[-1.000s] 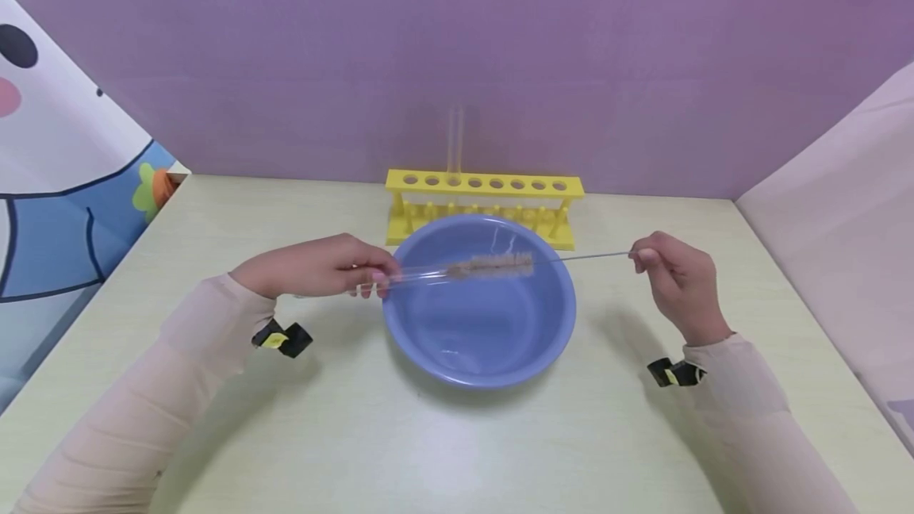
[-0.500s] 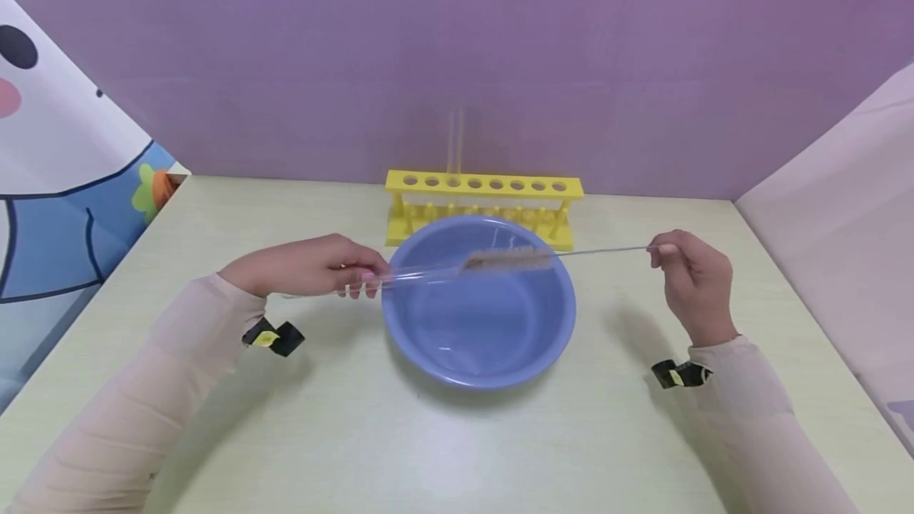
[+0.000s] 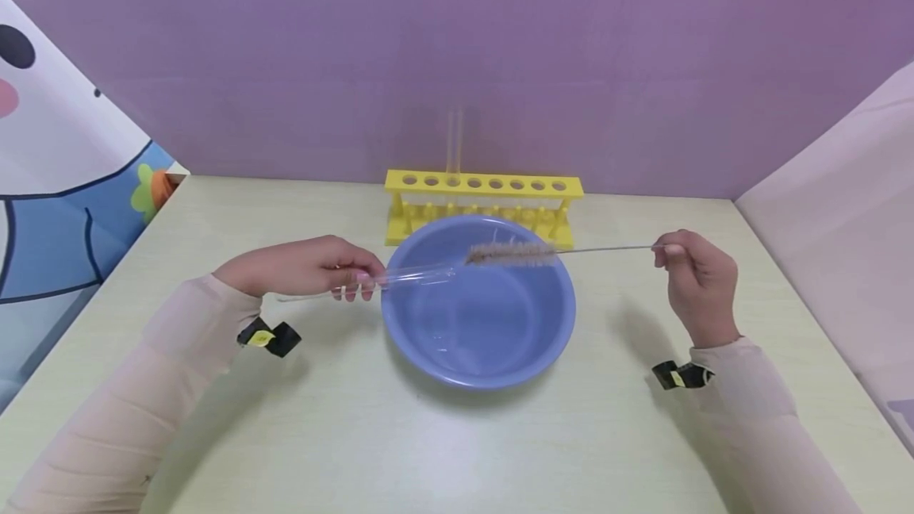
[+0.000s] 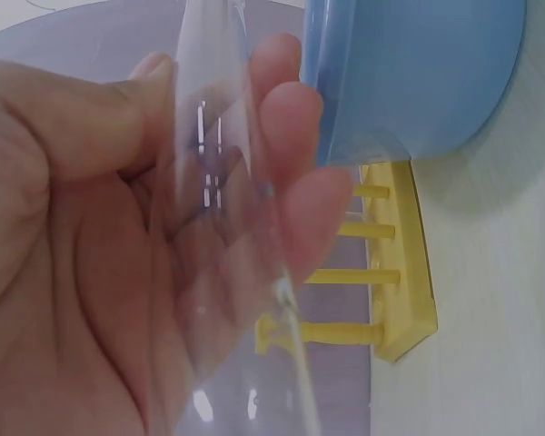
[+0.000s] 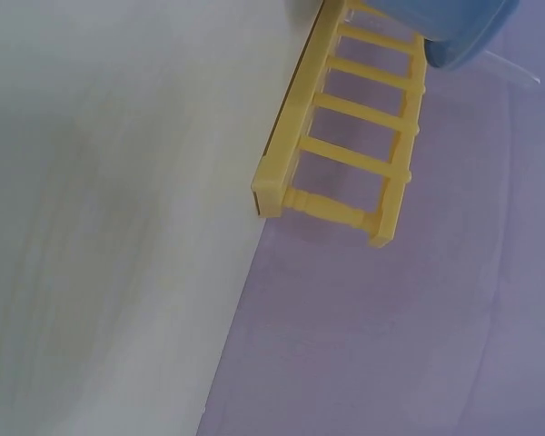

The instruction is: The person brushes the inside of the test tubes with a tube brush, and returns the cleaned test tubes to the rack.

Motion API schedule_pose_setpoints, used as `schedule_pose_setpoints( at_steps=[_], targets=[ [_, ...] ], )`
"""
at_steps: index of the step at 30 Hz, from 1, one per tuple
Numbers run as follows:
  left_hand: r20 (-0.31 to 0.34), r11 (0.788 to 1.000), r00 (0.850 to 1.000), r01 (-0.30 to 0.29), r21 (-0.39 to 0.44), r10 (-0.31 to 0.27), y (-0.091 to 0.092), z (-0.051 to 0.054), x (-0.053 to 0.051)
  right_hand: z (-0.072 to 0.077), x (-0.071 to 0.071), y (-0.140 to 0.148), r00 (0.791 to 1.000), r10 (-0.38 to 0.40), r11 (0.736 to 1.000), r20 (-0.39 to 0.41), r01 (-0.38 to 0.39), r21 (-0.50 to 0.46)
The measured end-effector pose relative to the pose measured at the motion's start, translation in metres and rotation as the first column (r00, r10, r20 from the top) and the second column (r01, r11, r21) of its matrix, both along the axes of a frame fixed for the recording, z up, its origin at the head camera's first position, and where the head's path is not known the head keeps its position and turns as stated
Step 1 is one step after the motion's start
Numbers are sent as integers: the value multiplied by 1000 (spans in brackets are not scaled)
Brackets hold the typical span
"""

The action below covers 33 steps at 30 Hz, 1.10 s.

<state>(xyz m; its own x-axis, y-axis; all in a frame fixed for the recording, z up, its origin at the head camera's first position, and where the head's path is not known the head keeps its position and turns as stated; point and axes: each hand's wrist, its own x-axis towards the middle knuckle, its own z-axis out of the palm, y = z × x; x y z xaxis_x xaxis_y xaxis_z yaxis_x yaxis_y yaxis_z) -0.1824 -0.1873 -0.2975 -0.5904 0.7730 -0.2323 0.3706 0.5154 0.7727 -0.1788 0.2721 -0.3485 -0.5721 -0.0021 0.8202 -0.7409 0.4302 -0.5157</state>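
Note:
In the head view my left hand [image 3: 314,266] holds a clear glass test tube [image 3: 417,276] lying nearly level, its mouth over the blue basin [image 3: 478,339]. The left wrist view has the thumb on one side of the tube [image 4: 209,163] and fingers on the other. On the right, my right hand [image 3: 698,284] pinches the thin wire handle of a test tube brush [image 3: 510,255]. Its bristles hang above the basin, their tip just outside the tube's mouth. Neither my right hand nor the brush appears in the right wrist view.
Behind the basin stands a yellow test tube rack [image 3: 485,183], its lower part partly covered by the basin. One upright test tube [image 3: 455,137] stands in it. A purple backdrop [image 3: 457,46] rises behind the pale table [image 3: 457,450].
The brush has moved right with my right hand, and its bristles have come out of the tube's mouth. My left hand has shifted slightly left with the tube.

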Motion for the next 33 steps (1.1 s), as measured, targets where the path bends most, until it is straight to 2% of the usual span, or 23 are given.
schedule_pose_setpoints(
  at_steps=[15, 24, 33],
  targets=[
    [-11, 1000, 1000, 16, 0, -16, 4, 2, -2, 0, -1, -6, 998, 58, 998, -13, -58, -2],
    [-7, 1000, 1000, 5, -17, -5, 5, 5, -2, 0, -1, -5, 998, 59, 998, -8, -59, 2],
    [-11, 1000, 1000, 21, -2, -21, 5, 4, -2, -1, -1, -6, 997, 71, 997, -15, -72, -16]
  ],
)
